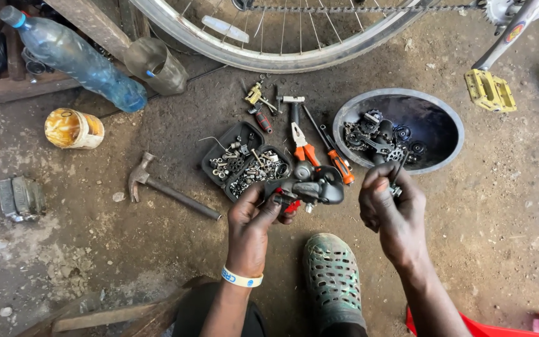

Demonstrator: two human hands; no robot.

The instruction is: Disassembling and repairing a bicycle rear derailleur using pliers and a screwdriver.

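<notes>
Hands meet low in the view, above a green perforated clog (334, 279) on the dirt floor (500, 237). The left hand (252, 215), with a pale wristband, is closed round a black and grey bicycle derailleur (314, 185), thumb and fingers pinching its near end so that the part's long axis runs off to the right, toward the other hand. The right hand (392, 209) sits just beside the derailleur's far end, apart from it, its fingers pressed together on a thin dark tool (399, 171) that stands up and leans away from the person; whether this is a hex key or a small driver cannot be made out, and its lower tip is hidden in the fist. A red bit under the derailleur is too covered to name. Just beyond the hands lie a black divided tray of nuts and bolts (244, 163), orange-handled pliers (299, 140) and an orange-handled screwdriver (332, 153). To the right stands a round dark bowl of sprockets and small parts (400, 128). A hammer (166, 187) lies well to the left. Farther off are a yellowed tin (73, 128), a plastic bottle (76, 59), a yellow pedal (490, 90), and a bicycle wheel rim (282, 59), cut off by the top edge.
</notes>
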